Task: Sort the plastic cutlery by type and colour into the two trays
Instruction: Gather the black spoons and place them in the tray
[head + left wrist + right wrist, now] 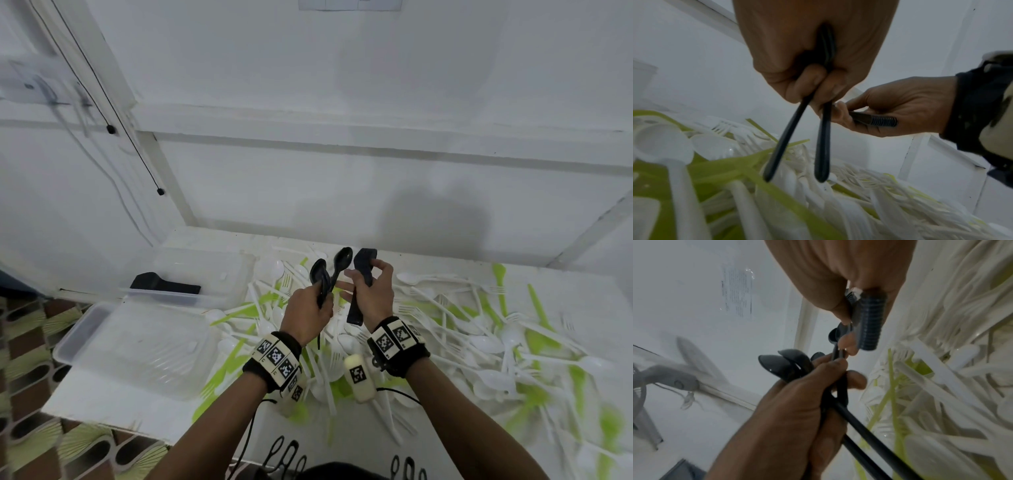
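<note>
Head view: left hand [310, 310] gripped black spoons [329, 274]; right hand [371, 291] pinched black stack [363, 274]. Far tray [219, 298] held few black pieces; near tray [85, 339] looked unfilled. White/green pile [479, 335] covered table [102, 397]: sorting judged barely begun.

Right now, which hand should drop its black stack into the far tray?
Probably the right hand: its stacked black cutlery looks like the black stack already in the far tray. The left hand holds black spoons.

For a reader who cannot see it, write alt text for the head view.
Left hand grips black spoons; right hand holds a stack of black cutlery above a white and green cutlery pile. Two clear trays sit left.
</note>
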